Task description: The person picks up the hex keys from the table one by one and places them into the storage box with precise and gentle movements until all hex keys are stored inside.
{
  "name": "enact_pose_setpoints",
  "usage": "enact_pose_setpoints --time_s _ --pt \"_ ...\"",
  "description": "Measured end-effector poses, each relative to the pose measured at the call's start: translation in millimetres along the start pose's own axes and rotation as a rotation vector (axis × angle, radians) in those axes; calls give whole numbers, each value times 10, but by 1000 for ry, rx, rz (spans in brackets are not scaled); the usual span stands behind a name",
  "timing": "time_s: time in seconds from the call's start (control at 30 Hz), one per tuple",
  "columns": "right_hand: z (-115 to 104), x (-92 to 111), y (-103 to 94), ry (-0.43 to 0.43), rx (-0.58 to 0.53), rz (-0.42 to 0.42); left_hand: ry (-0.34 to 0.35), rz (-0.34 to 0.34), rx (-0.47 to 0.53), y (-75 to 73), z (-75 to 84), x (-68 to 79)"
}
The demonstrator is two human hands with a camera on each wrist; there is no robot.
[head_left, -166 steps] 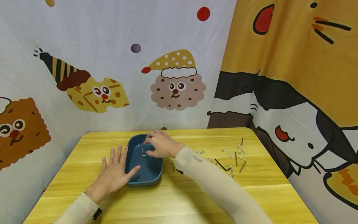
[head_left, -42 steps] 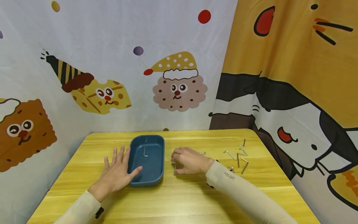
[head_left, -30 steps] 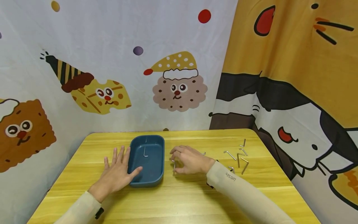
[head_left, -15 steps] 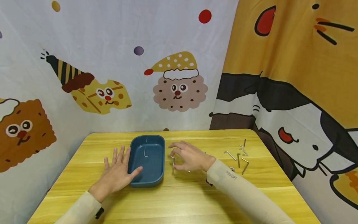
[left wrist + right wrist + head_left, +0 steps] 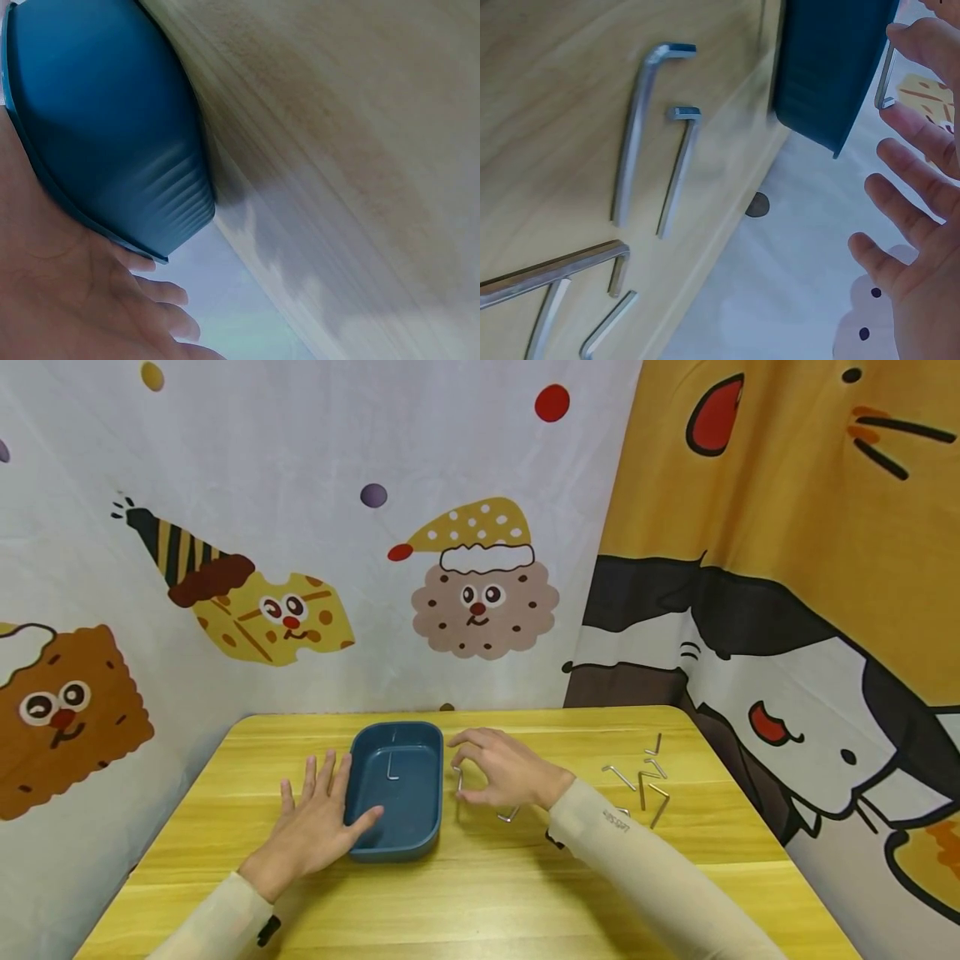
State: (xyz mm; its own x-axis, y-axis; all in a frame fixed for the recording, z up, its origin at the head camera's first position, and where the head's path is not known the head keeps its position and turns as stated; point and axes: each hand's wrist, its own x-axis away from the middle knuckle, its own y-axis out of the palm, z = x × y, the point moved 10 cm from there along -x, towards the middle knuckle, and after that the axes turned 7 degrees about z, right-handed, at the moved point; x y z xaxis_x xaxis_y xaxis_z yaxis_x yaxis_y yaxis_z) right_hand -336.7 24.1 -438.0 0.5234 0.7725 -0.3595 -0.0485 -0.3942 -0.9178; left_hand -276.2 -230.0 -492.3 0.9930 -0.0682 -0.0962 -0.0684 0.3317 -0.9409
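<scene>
My right hand (image 5: 510, 770) pinches a small silver hex key (image 5: 459, 779) between thumb and index finger, just right of the blue tray (image 5: 397, 831). In the right wrist view this hex key (image 5: 885, 79) spans from thumb to fingertip, and the other fingers are spread. Inside the tray lies another silver hex key (image 5: 390, 767). My left hand (image 5: 306, 818) rests with straight, spread fingers at the tray's left side, its thumb over the rim. The left wrist view shows the palm (image 5: 67, 292) along the tray's outer wall (image 5: 105, 142).
Below my right hand lies a loose hex key (image 5: 508, 816) on the wooden table (image 5: 465, 910). Several more hex keys, such as a silver one (image 5: 619, 777) and a brassy one (image 5: 660, 807), are scattered at the right. Some are hidden by my right sleeve (image 5: 637, 860). A printed curtain (image 5: 300, 443) hangs behind.
My right hand was over the tray, then moved right to the table and took a hex key; it now lifts this key slightly up and left. The left hand stays put.
</scene>
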Motion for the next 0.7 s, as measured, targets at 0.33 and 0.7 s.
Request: enact_pose_setpoints --time_s 0.33,0.7 --pt "-11 -152 -19 -10 10 -9 1 -1 12 -2 3 3" --pt "-45 -334 -17 -29 14 -19 6 3 13 -5 12 8"
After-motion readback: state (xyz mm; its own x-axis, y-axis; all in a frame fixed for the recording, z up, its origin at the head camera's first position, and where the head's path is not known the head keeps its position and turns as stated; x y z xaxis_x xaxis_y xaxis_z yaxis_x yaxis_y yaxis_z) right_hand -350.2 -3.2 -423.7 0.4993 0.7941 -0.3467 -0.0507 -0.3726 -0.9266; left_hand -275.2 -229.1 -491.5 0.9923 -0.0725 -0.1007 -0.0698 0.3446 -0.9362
